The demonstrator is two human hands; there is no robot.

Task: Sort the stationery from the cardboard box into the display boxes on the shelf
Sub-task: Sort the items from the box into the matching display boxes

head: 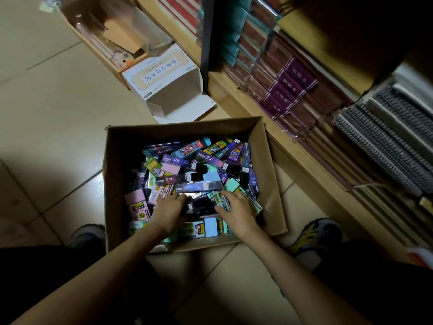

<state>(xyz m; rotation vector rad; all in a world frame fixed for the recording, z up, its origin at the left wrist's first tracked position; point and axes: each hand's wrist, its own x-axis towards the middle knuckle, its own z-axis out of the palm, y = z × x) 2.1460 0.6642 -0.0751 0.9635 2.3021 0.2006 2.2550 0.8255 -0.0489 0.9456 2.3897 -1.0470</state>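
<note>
A heap of slim oblong stationery packs [182, 165] is held in an open cardboard box [117, 184] standing on the tiled floor [58, 113]. The packs lie flat but jumbled, their long axes pointing every way. A clear dark case [199, 186] in the middle of the heap is laid with its long axis left to right.

Just nearer than it, a small clump of dark packs [199, 206] is framed by both hands. The clump's left end is covered by the left hand [168, 211], whose fingers are curled down over it. The right hand [236, 211] is laid flat at the clump's right end, fingers straight and slightly apart on a green-labelled pack [254, 205], thumb turned toward the clump. Whether the thumb presses the clump cannot be told.

Beyond the far wall of the cardboard box, a white display box [164, 85] is lying on the floor with its open end toward the near right. A wooden shelf [293, 146] is seen along the right, stocked with purple notebooks [288, 90]. A shoe [314, 235] is planted at the box's near right corner.
</note>
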